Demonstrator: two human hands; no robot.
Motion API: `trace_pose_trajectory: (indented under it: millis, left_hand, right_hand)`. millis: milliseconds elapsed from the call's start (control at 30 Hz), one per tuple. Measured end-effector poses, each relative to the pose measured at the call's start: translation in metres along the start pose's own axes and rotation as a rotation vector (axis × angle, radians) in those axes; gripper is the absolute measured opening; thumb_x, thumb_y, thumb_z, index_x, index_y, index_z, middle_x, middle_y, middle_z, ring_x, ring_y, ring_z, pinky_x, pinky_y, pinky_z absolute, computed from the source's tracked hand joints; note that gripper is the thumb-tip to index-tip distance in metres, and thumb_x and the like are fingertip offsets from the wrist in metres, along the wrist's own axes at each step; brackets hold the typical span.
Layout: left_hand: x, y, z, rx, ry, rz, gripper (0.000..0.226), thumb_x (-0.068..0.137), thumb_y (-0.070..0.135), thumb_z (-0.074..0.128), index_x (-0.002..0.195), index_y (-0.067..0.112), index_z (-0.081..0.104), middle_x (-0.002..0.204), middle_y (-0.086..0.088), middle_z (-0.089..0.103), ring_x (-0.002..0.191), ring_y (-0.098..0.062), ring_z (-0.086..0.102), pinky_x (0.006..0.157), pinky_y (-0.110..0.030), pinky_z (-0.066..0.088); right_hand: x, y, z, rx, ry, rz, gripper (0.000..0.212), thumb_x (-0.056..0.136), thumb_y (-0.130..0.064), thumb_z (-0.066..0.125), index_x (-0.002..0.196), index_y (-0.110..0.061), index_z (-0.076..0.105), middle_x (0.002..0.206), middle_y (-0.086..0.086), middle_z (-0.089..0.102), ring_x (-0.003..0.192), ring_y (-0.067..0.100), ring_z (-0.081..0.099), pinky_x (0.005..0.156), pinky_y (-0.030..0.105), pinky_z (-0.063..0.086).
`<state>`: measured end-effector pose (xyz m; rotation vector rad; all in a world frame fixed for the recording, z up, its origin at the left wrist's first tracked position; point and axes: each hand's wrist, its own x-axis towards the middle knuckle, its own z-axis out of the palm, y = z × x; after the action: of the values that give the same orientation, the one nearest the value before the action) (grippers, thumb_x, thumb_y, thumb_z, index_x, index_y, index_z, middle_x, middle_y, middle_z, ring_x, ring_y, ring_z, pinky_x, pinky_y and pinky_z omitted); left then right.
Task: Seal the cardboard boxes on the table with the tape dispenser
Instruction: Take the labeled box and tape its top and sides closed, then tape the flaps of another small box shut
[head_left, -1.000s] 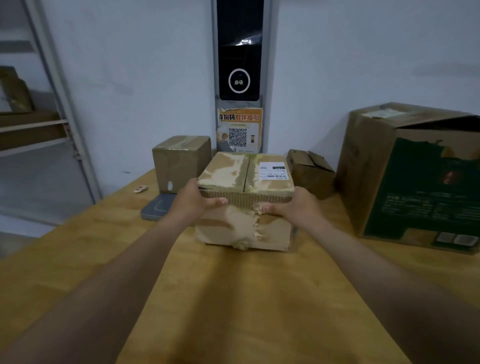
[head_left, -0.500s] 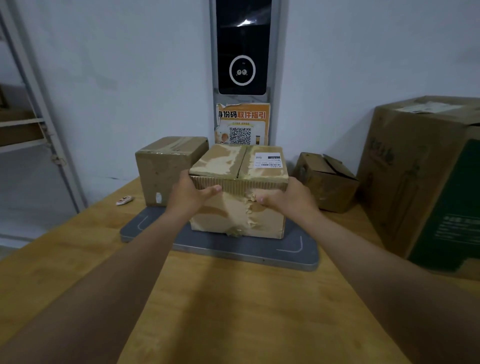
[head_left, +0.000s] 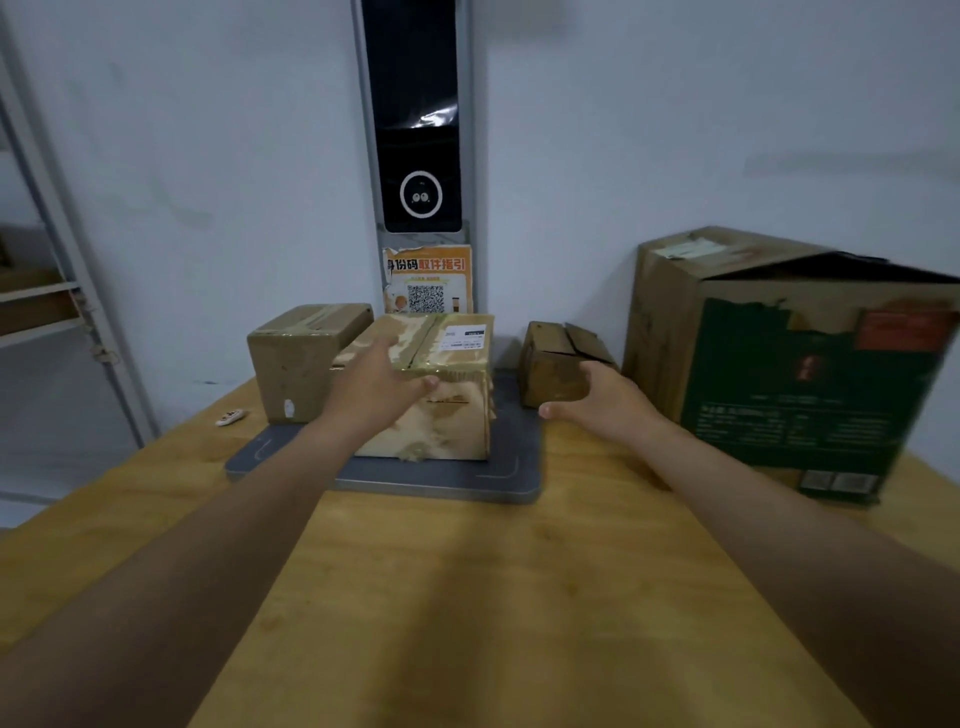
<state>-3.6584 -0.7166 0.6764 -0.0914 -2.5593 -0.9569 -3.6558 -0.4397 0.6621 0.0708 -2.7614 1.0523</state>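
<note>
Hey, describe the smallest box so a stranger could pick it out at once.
Find the big green-printed carton on the right. Immediately left of it sits the smallest box. Unlike the labelled box beside it, its top flaps gape apart.

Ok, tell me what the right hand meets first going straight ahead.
Probably the small loose-flapped box; the open right hand points at its near face, though the gap is hard to judge.

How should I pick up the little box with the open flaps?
Probably by its two side walls, coming from the front and gripping below the flaps. The small box has loose, raised top flaps that would likely bend if held.
</note>
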Motion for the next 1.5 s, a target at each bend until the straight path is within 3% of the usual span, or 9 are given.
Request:
trace_pose_trajectory:
  millis: [233, 433, 567, 733, 867, 1133, 1267, 1367, 1500]
  left_hand:
    - [-0.004, 0.072, 0.056, -0.038, -0.171, 0.157, 0.076, 0.092, 0.039, 0.073, 0.155, 0.017, 0.036, 0.157, -0.002, 0.044, 0.142, -0.021, 0.043, 0.109, -0.034, 0.038]
    - [0.041, 0.090, 0.139, -0.117, -0.292, 0.152, 0.056, 0.092, 0.027, 0.074, 0.142, 0.017, 0.050, 0.137, 0.002, 0.058, 0.111, -0.001, 0.046, 0.083, -0.015, 0.033]
    - [0.088, 0.074, 0.186, -0.124, -0.286, 0.090, 0.051, 0.085, 0.026, 0.080, 0.130, 0.018, 0.058, 0.121, 0.006, 0.064, 0.112, -0.014, 0.060, 0.089, -0.025, 0.047]
    - [0.154, 0.036, 0.258, -0.171, -0.250, 0.027, 0.094, 0.055, 0.067, 0.075, 0.136, 0.028, 0.048, 0.127, 0.004, 0.061, 0.114, -0.018, 0.061, 0.096, -0.045, 0.055]
    - [0.165, 0.041, 0.265, -0.207, -0.227, -0.015, 0.080, 0.074, 0.044, 0.083, 0.140, 0.020, 0.044, 0.133, -0.002, 0.058, 0.122, -0.023, 0.057, 0.101, -0.047, 0.052]
    - [0.170, 0.023, 0.275, -0.255, -0.271, -0.051, 0.078, 0.081, 0.027, 0.084, 0.146, 0.015, 0.042, 0.137, -0.001, 0.059, 0.125, -0.020, 0.056, 0.094, -0.029, 0.047]
    - [0.144, 0.027, 0.252, -0.299, -0.298, -0.079, 0.075, 0.081, 0.026, 0.084, 0.143, 0.018, 0.045, 0.133, 0.003, 0.061, 0.123, -0.018, 0.058, 0.102, -0.034, 0.050]
    - [0.110, 0.030, 0.233, -0.314, -0.309, -0.105, 0.079, 0.076, 0.031, 0.086, 0.142, 0.020, 0.044, 0.128, 0.007, 0.063, 0.119, -0.015, 0.059, 0.104, -0.041, 0.051]
    - [0.047, 0.039, 0.202, -0.319, -0.326, -0.129, 0.074, 0.082, 0.025, 0.083, 0.143, 0.021, 0.040, 0.122, 0.009, 0.058, 0.114, -0.012, 0.056, 0.094, -0.029, 0.048]
  right_hand:
    - [0.004, 0.033, -0.028, 0.064, 0.064, 0.020, 0.064, 0.081, -0.042, 0.080, 0.136, -0.023, 0.053, 0.128, -0.007, 0.062, 0.118, 0.018, 0.059, 0.089, 0.030, 0.049]
    - [0.061, 0.064, -0.012, 0.131, 0.082, 0.093, 0.064, 0.084, -0.036, 0.078, 0.138, -0.019, 0.049, 0.129, 0.000, 0.063, 0.117, 0.021, 0.060, 0.099, 0.040, 0.052]
    - [0.118, 0.086, 0.015, 0.120, 0.092, 0.103, 0.064, 0.083, -0.035, 0.076, 0.138, -0.019, 0.047, 0.125, 0.001, 0.064, 0.114, 0.022, 0.061, 0.093, 0.038, 0.054]
    - [0.176, 0.107, 0.040, 0.226, 0.117, 0.221, 0.074, 0.091, -0.026, 0.070, 0.151, -0.009, 0.032, 0.136, 0.008, 0.056, 0.120, 0.025, 0.057, 0.090, 0.033, 0.051]
    - [0.207, 0.120, 0.052, 0.252, 0.142, 0.296, 0.094, 0.092, -0.023, 0.071, 0.159, -0.007, 0.006, 0.151, 0.013, 0.043, 0.133, 0.030, 0.048, 0.094, 0.033, 0.046]
    - [0.212, 0.129, 0.063, 0.224, 0.176, 0.317, 0.093, 0.093, -0.019, 0.069, 0.161, -0.013, 0.005, 0.156, 0.011, 0.039, 0.135, 0.030, 0.047, 0.096, 0.035, 0.048]
    - [0.176, 0.121, 0.055, 0.258, 0.133, 0.280, 0.092, 0.096, -0.017, 0.063, 0.161, -0.015, -0.002, 0.156, 0.010, 0.038, 0.136, 0.029, 0.046, 0.097, 0.033, 0.044]
    - [0.134, 0.109, 0.050, 0.285, 0.127, 0.266, 0.092, 0.094, -0.021, 0.066, 0.161, -0.016, 0.002, 0.151, 0.007, 0.045, 0.127, 0.026, 0.053, 0.091, 0.030, 0.047]
    - [0.066, 0.099, 0.050, 0.320, 0.150, 0.231, 0.077, 0.087, -0.019, 0.072, 0.151, -0.019, 0.030, 0.124, -0.001, 0.063, 0.100, 0.014, 0.062, 0.069, 0.021, 0.046]
